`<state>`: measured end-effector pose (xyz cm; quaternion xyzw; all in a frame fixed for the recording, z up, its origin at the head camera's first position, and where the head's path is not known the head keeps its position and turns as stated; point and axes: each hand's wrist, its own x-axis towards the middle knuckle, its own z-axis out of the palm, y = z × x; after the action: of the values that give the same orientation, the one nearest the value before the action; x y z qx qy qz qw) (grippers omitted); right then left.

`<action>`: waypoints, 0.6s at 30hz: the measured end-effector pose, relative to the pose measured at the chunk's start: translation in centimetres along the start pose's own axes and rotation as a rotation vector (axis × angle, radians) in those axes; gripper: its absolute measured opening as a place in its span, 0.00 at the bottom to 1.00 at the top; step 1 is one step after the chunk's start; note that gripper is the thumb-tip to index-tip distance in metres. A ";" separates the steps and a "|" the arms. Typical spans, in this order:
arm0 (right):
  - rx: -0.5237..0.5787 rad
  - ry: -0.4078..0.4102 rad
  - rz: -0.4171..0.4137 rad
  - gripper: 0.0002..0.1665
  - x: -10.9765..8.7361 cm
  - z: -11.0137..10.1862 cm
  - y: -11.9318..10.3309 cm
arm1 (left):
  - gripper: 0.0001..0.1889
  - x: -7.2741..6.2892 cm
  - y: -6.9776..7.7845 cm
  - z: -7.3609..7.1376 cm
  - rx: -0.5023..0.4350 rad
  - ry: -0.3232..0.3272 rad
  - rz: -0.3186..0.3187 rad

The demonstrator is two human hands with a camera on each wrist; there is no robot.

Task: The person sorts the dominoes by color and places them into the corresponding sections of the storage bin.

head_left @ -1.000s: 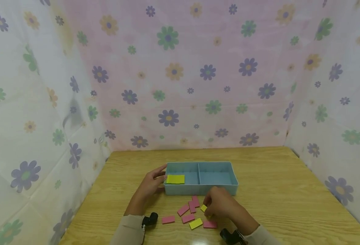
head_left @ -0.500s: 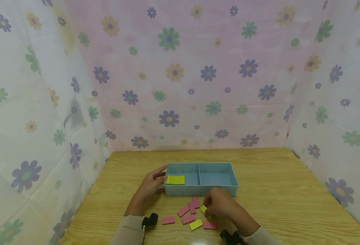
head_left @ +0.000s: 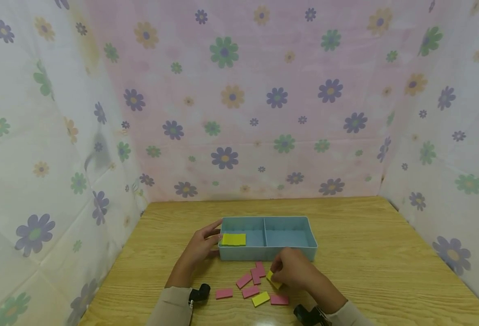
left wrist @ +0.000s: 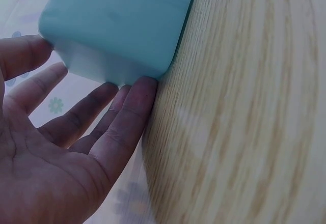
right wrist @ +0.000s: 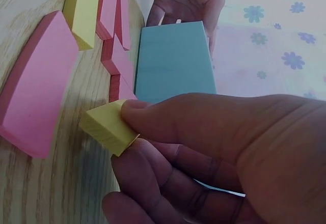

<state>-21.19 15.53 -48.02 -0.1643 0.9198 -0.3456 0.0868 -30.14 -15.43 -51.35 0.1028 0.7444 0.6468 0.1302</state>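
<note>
My right hand (head_left: 294,269) pinches a yellow wooden block (right wrist: 107,127) between thumb and fingers, in front of a light blue two-compartment box (head_left: 267,253). In the right wrist view the block's free end sticks out from the fingertips, tilted, close over the table. My left hand (head_left: 200,244) is at the box's left end. In the left wrist view its extended fingertips (left wrist: 142,89) rest against the end wall, with the thumb at the upper corner. Yellow blocks (head_left: 234,240) lie flat in the front of the left compartment; no blocks show in the right one.
Several pink blocks (head_left: 250,291) lie scattered on the wooden table (head_left: 365,253) before the box, two of them overlapping. A loose yellow block (head_left: 260,299) lies beside a pink block (head_left: 279,299). Flowered cloth (head_left: 284,136) walls in the table's back and sides.
My right thumb and fingers have shifted slightly on the yellow block, and more of it shows now. The left hand and the box stay in place.
</note>
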 end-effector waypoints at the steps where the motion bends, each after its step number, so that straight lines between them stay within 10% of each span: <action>1: 0.002 0.004 -0.005 0.05 0.0 0.0 0.0 | 0.30 0.0 0.0 0.0 0.000 -0.003 0.001; 18: 0.057 0.026 0.019 0.05 0.6 -0.7 0.3 | 0.30 0.0 0.0 -0.1 -0.003 -0.013 0.009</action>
<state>-21.98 15.97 -47.74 -0.1485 0.9122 -0.3729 0.0828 -30.16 -15.55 -51.35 0.1105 0.7421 0.6478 0.1323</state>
